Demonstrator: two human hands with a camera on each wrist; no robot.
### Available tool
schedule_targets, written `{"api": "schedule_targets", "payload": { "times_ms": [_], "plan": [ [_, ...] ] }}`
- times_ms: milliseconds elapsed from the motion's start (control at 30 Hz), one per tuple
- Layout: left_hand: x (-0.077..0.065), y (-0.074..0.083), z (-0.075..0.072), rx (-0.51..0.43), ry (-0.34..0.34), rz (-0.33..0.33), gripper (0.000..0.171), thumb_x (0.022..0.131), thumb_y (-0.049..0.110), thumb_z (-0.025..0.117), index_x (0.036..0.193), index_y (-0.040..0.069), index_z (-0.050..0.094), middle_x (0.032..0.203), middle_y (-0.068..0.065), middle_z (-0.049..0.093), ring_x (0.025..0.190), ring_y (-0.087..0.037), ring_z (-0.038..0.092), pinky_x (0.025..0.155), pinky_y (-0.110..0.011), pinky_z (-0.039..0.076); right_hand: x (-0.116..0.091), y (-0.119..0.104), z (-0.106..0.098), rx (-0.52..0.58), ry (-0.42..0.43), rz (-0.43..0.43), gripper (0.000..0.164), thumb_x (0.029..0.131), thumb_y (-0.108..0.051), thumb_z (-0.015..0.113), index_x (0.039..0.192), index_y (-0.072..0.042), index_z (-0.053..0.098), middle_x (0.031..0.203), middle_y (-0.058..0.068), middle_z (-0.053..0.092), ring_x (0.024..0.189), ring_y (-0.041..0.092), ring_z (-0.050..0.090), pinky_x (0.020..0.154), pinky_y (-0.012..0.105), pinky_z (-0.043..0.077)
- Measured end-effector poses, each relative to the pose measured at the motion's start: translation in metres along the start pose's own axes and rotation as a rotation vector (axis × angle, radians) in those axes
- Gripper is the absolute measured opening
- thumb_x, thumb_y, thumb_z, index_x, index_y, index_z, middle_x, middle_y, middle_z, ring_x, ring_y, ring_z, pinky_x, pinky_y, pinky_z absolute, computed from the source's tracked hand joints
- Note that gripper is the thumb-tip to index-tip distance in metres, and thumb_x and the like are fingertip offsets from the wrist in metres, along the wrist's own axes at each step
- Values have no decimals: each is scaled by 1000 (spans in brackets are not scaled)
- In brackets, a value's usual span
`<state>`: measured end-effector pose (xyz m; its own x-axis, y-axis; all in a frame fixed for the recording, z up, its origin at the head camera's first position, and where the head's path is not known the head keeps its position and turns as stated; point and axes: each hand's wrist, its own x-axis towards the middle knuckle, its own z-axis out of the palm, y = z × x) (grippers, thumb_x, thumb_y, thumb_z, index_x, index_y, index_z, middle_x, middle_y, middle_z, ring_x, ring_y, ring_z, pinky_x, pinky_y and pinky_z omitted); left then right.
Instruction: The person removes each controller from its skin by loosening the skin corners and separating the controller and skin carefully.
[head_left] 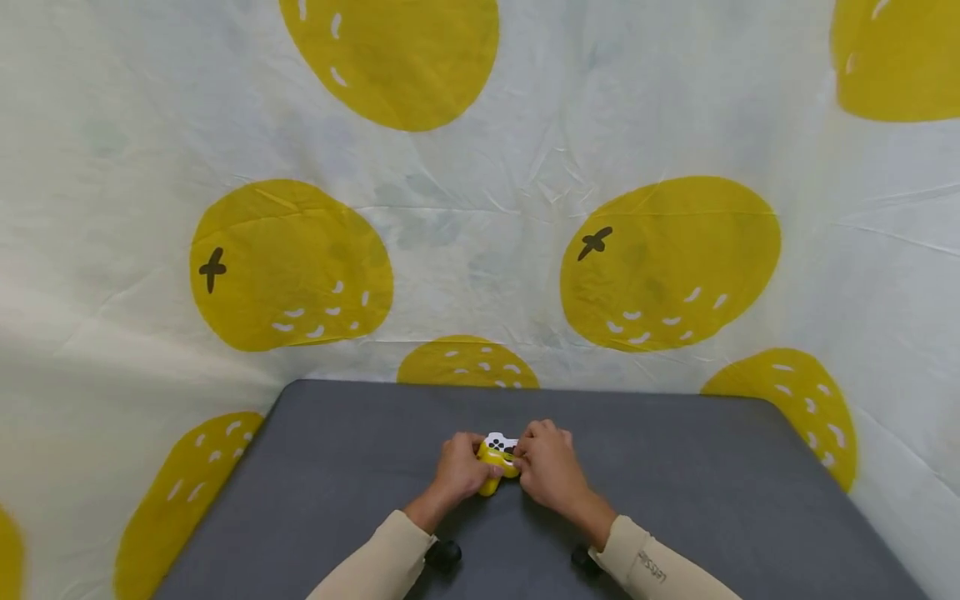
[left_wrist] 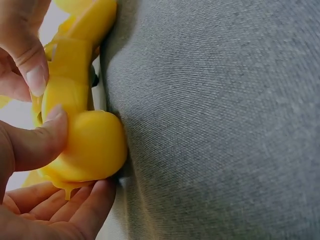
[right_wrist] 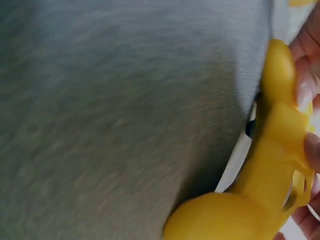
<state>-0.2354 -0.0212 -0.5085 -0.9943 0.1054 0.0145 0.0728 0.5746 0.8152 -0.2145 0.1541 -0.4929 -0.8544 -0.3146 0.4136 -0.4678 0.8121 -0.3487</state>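
A white game controller (head_left: 493,442) with black buttons is between both hands, low over the grey table. A yellow, soft-looking cover (left_wrist: 102,142) wraps its near side and handles, while part of the white top face shows bare. My left hand (head_left: 459,467) grips the left handle, thumb on the cover and fingers beneath. On the other side my right hand (head_left: 551,468) pinches the cover's edge near the middle, its thumb close to the left thumb. In the right wrist view the cover (right_wrist: 267,165) has an open gap beside the fingers. The right hand hides the controller's right part.
The grey table (head_left: 360,483) spreads out around the hands. Behind it hangs a white cloth (head_left: 472,275) printed with large yellow fruits. Dark round devices (head_left: 446,555) sit beneath both wrists.
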Motion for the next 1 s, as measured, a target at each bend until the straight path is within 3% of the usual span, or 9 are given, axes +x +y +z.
{"api": "schedule_targets", "payload": {
  "times_ms": [100,167,300,433,533,633,833,1000],
  "plan": [
    [-1,0,-3,8,9,16,48,76,12,93,118,-6,75,104,-15,77,82,-19,67,74,-36,60,-5,-1,0,-87,39,-66,11,84,-5,81,82,-16,79,89,0,63,92,24,57,88,55,47],
    [-2,-1,-4,13,-1,34,49,77,13,93,118,-6,75,106,-16,78,85,-21,68,76,-38,61,-9,1,-3,-57,9,-52,11,84,-6,82,92,-12,80,97,3,66,96,25,59,89,55,47],
    [-4,-4,-6,10,-15,79,57,77,15,93,125,-5,71,116,-19,77,100,-30,72,87,-45,61,-16,13,-16,110,-92,95,36,83,-6,85,118,-7,75,117,8,67,113,29,61,96,55,50],
    [-6,-7,-5,5,-2,129,64,73,11,95,130,-3,70,122,-19,75,109,-34,70,94,-50,59,-21,35,-34,252,-151,220,55,79,-2,88,130,-4,67,127,12,64,117,32,61,96,52,54],
    [-7,-9,-2,15,48,148,60,69,9,97,123,-1,73,117,-15,74,105,-31,69,93,-47,59,-25,51,-40,307,-202,231,64,72,0,92,129,-1,63,125,13,61,114,32,63,91,46,57],
    [-7,-12,2,19,116,152,56,64,8,99,115,1,76,109,-12,72,98,-27,67,88,-41,59,-31,62,-37,297,-221,183,62,67,-1,94,121,-4,62,118,10,60,108,27,62,87,38,57],
    [-8,-15,3,-10,140,132,50,62,8,100,105,6,75,97,-6,69,87,-19,64,78,-32,57,-36,65,-25,229,-121,110,51,63,4,93,101,-12,63,98,-1,61,87,14,54,78,30,48],
    [-8,-14,0,9,138,163,41,63,11,100,94,10,72,88,-3,67,79,-14,58,72,-28,53,-38,64,-22,195,-71,63,47,62,5,93,90,-15,61,88,-4,58,79,9,49,70,25,43]
  ]
}}
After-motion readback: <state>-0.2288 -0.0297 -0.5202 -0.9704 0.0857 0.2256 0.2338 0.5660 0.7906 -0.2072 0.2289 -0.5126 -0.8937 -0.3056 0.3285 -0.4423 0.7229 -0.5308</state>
